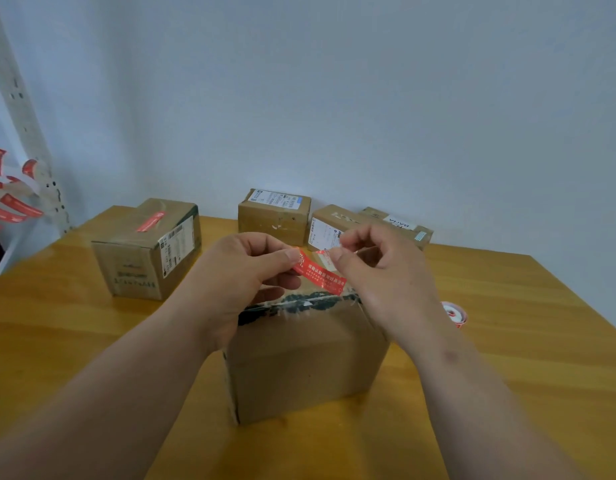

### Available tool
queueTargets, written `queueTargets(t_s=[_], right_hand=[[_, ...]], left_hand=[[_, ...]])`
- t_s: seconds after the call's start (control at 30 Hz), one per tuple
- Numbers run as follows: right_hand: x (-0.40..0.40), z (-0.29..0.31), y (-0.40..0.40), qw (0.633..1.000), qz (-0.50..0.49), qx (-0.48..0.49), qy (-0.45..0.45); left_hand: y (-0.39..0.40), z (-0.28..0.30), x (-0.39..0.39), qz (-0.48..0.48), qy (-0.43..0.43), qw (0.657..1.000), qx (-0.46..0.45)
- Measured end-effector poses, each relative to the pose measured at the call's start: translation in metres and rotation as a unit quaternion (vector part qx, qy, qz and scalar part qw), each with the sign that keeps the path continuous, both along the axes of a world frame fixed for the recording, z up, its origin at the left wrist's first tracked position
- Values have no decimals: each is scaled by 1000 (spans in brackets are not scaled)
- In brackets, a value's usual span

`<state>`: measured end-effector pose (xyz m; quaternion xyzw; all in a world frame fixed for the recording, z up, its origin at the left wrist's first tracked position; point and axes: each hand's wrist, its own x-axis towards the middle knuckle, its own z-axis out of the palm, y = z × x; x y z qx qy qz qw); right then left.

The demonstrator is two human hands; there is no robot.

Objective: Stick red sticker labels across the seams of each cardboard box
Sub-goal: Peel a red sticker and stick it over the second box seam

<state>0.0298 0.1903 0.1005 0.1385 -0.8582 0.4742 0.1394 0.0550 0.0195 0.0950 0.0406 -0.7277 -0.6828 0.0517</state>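
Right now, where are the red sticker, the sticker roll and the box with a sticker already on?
red sticker [319,273], head view, middle
sticker roll [455,314], head view, top
stickered box [140,258], head view, front face

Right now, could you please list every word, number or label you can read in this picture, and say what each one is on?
Nothing reads with certainty.
Red sticker held by both hands: white characters, blurred.
Left box: barcode label and print, too small.
Rear box: shipping label, too small.
Right rear box: labels blurred; the far white label's dark letters are upside down and unclear.

We count five cardboard boxes [306,358] [147,251] [273,216] [334,225] [396,221], perhaps; two hands [237,275] [386,271]; one sticker roll [455,314].
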Motion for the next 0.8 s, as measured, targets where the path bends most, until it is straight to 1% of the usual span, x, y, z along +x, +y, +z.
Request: queueTargets(t_s=[0.07,0.13,0.2,0.3,0.4,0.67,0.73,0.8], right_hand=[[-5,-3,4,999,-3,-21,-38],[-7,-3,6,996,19,-30,-82],[-7,-4,5,992,37,-40,-111],[-4,-4,5,987,68,-74,-123],[-1,-2,5,987,85,-75,-114],[-9,-3,3,996,44,-17,-79],[-12,-4,4,996,45,-16,-78],[-13,-3,4,996,49,-1,-80]], left_hand=[[-2,0,1,-11,-15,999,39],[-5,-1,1,-24,-27,996,82],[-6,-2,1,-25,-30,994,102],[-6,-3,1,-13,-27,993,114],[-6,-4,1,6,-21,993,115],[-2,-3,2,40,-7,996,75],[-3,-5,2,58,-6,997,43],[-4,-8,2,76,3,997,-15]])
